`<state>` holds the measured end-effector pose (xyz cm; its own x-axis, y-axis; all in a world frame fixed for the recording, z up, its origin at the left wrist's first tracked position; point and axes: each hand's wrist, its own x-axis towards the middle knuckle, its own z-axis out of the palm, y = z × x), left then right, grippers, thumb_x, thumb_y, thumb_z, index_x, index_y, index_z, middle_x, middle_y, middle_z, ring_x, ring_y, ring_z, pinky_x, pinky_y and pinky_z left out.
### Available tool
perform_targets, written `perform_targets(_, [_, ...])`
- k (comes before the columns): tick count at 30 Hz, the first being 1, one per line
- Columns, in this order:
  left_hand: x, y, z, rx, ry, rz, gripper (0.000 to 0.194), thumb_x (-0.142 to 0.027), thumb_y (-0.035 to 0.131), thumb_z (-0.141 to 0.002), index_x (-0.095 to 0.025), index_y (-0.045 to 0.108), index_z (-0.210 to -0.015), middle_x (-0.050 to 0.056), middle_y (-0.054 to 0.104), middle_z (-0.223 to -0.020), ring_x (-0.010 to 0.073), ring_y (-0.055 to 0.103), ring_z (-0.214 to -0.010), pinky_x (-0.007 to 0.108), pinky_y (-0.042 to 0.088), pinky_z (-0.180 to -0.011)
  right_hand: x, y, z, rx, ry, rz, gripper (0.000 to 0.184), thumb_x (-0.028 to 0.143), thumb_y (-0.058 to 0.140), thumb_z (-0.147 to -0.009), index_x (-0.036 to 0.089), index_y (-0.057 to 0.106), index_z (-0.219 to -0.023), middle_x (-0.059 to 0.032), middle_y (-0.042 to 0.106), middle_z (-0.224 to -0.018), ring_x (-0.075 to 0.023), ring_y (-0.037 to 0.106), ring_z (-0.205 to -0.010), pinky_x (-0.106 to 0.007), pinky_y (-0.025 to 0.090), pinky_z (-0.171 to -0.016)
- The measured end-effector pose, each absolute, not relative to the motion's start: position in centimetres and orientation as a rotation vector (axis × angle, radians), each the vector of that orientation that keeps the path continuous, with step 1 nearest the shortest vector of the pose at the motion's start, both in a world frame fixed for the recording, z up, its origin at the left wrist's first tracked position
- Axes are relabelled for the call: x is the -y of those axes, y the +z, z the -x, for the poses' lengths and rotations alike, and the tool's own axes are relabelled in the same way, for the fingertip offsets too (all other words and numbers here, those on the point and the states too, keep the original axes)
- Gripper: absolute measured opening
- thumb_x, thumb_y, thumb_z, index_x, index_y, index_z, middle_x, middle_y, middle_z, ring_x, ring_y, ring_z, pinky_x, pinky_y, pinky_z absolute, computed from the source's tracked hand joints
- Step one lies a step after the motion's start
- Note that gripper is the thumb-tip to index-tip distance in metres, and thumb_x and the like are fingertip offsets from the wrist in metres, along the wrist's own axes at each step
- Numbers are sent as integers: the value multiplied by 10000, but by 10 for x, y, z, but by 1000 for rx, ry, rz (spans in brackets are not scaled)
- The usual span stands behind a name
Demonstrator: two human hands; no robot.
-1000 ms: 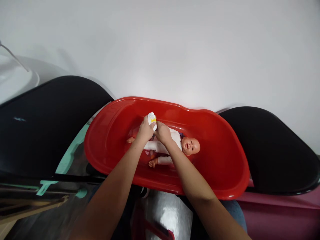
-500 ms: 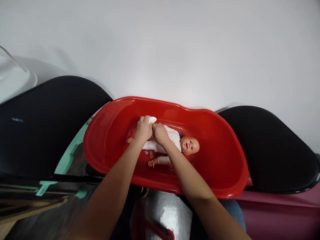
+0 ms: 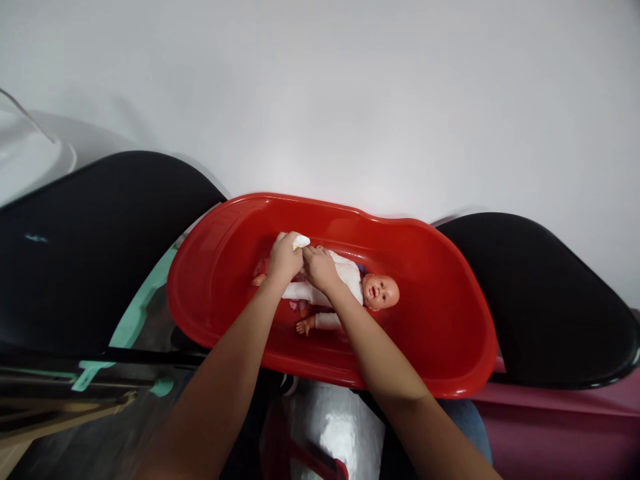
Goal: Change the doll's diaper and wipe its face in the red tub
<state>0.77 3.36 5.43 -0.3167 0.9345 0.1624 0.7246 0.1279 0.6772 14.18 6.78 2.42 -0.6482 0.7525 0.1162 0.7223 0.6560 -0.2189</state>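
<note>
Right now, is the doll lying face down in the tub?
No, the doll lies in the tub with its eyes and mouth showing to the camera.

Red tub (image 3: 440, 313), doll (image 3: 353, 275) lying inside

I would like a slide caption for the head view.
Left hand grips a white item beside the right hand, over a doll in a red tub.
</note>
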Motion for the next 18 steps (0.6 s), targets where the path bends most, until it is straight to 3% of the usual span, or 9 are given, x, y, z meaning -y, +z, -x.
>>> perform_targets(5, [-34, 54, -8, -2075, 1005, -1575, 342, -250, 525, -1047, -150, 640, -1353, 186, 676, -1281, 308, 675, -1206, 404, 523, -1064, -67, 25, -144, 2657, 237, 1230, 341, 300, 641, -1031, 170, 642, -1346, -134, 745, -1234, -284, 654, -1148, -411, 429, -1060])
perform_targets(8, [-37, 55, -9, -2059, 987, -1465, 476, -395, 416, -1106, -74, 584, -1414, 262, 679, -1312, 366, 653, -1279, 462, 510, -1077, -69, 24, -144, 2629, 254, 1284, 348, 308, 658, -1023, 164, 647, -1340, -146, 745, -1231, -292, 657, -1158, -412, 428, -1066])
perform_targets(11, [-39, 51, -9, -2011, 1004, -1379, 551, -425, 362, -1119, -62, 505, -1508, 292, 641, -1422, 368, 599, -1390, 467, 483, -1114, -71, 23, -144, 2607, 273, 1328, 344, 317, 672, -1009, 162, 659, -1316, -152, 747, -1223, -298, 661, -1153, -411, 432, -1063])
perform_targets(14, [-40, 44, -9, -2003, 1019, -1311, 591, -414, 462, -1088, -107, 414, -1590, 285, 587, -1515, 350, 574, -1435, 450, 467, -1134, -72, 21, -144, 2602, 275, 1342, 321, 262, 674, -987, 159, 664, -1291, -149, 746, -1225, -290, 658, -1145, -399, 434, -1055])
perform_targets(18, [-38, 37, -7, -2042, 935, -1255, 649, -372, 594, -1026, -148, 387, -1599, 281, 607, -1489, 354, 630, -1367, 447, 486, -1100, -71, 22, -145, 2593, 283, 1323, 293, 210, 636, -990, 169, 669, -1277, -134, 748, -1217, -279, 656, -1135, -389, 433, -1048])
